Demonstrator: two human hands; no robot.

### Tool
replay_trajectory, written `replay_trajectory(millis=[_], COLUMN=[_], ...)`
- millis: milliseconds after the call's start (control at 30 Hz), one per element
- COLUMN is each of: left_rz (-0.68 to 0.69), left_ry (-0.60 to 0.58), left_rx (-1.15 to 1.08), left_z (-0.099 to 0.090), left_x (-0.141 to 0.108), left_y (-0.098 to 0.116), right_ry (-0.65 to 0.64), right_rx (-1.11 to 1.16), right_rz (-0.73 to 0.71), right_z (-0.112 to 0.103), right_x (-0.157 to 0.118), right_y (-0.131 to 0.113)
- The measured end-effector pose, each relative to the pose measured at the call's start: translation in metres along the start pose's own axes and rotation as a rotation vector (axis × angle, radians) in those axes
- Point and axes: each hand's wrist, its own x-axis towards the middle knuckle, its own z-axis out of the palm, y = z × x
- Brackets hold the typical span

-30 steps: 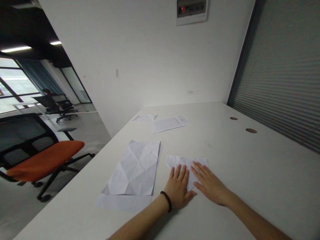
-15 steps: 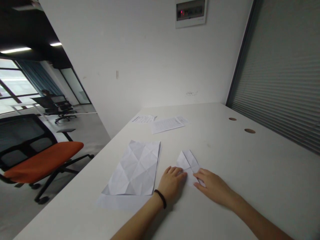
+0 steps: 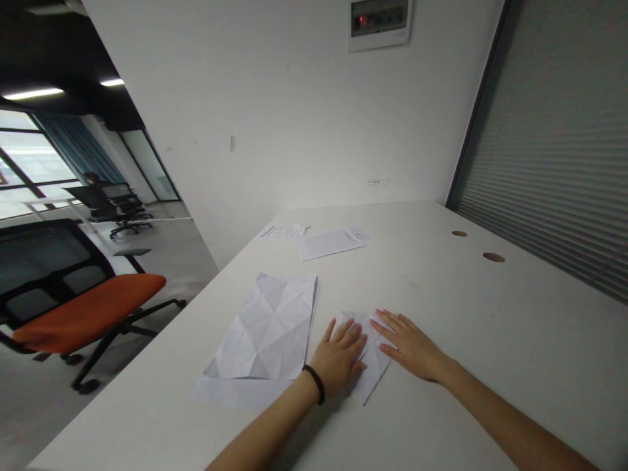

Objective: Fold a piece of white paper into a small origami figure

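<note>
The small folded piece of plain white paper (image 3: pixel 375 366) was flat on the big white smooth-topped table (image 3: pixel 441 294), right in front of the person, and both bare hands were on it. The left hand (image 3: pixel 338 356), with a thin dark band (image 3: pixel 318 384) round its wrist, lay palm down over the left part of the paper, fingers stretched out and a bit spread. The right hand (image 3: pixel 407 343) was palm down too, fingers long and slightly apart over the upper right part. Neither one was pinching anything, just laid out flat on top. Couldn't tell how hard they were pressing, and the hands hid a good chunk of the folds. One narrow end stuck out below them, toward the person.

Just left of that, a large white sheet covered in crisscross creases (image 3: pixel 267 327) lay spread out, with more plain white paper (image 3: pixel 235 392) poking out under its near edge. The left forearm crossed in front of that corner; no idea whether it touched.

Further back on the tabletop were some white printed pages (image 3: pixel 331 244), text too small to read. Off to the left stood a black mesh-backed office chair with an orange seat (image 3: pixel 93 311).
</note>
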Motion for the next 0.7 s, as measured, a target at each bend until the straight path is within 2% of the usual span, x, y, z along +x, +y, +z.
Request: replay_trajectory(millis=[133, 233, 300, 467, 700], left_rz=[-0.025, -0.023, 0.013, 0.088, 0.058], left_ry=[-0.081, -0.151, -0.167, -0.135, -0.088], left_rx=[0.028, -0.012, -0.049, -0.075, -0.105], left_z=[-0.005, -0.004, -0.002, 0.0, -0.001], left_x=[0.008, 0.011, 0.011, 0.007, 0.005], left_y=[-0.006, -0.01, -0.013, -0.02, -0.018], right_ry=[0.062, 0.062, 0.044, -0.08, -0.055], right_rx=[-0.095, -0.1, -0.066, 0.066, 0.087], right_rz=[0.163, 0.252, 0.219, 0.014, 0.021], right_z=[0.003, 0.004, 0.002, -0.005, 0.001], right_x=[-0.009, -0.014, -0.015, -0.015, -0.015], right_y=[-0.016, -0.027, -0.028, -0.014, -0.01])
